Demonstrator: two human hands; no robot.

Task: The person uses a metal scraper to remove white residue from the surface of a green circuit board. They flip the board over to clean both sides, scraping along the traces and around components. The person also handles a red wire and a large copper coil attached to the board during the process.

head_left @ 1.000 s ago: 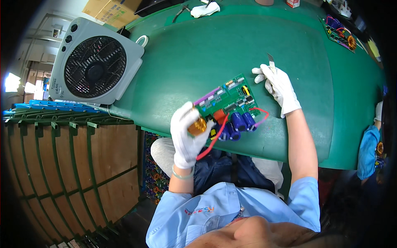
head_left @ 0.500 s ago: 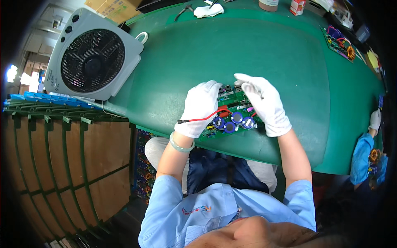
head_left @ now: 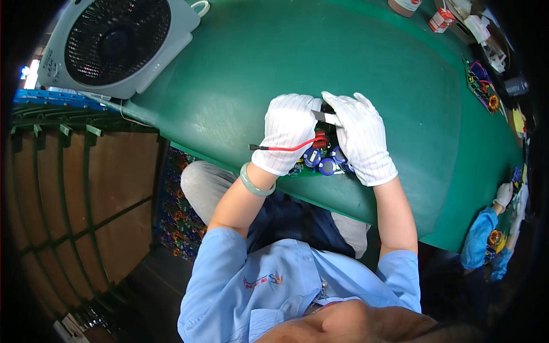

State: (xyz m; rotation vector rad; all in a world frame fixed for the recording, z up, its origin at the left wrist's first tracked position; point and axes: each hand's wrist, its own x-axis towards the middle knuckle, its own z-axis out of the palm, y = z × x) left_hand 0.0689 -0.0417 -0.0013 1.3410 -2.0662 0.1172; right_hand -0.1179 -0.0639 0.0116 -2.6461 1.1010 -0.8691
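Note:
A green circuit board (head_left: pixel 295 168) lies near the table's front edge, mostly covered by my hands. On it stand blue round capacitors (head_left: pixel 327 166) and dark red parts (head_left: pixel 321 139). My left hand (head_left: pixel 290 134), in a white striped glove, is closed on the board's left side. A red wire (head_left: pixel 289 149) with a black end runs from the board across the back of that hand. My right hand (head_left: pixel 363 140), gloved too, is closed over the right side, fingers bent at the far edge. Between the hands shows a flat dark strip (head_left: pixel 320 116); its kind is unclear.
A grey box fan (head_left: pixel 117 43) stands at the far left, above a green rack (head_left: pixel 86 129). At the right are another circuit board (head_left: pixel 482 86), a small orange-and-white carton (head_left: pixel 441 20) and a jar (head_left: pixel 405 6). A co-worker's gloved hand (head_left: pixel 503 195) is at the right edge.
The view has shifted. My right hand has come in closer over the board and its fingers have bent round the far edge. The dark strip now shows between my hands.

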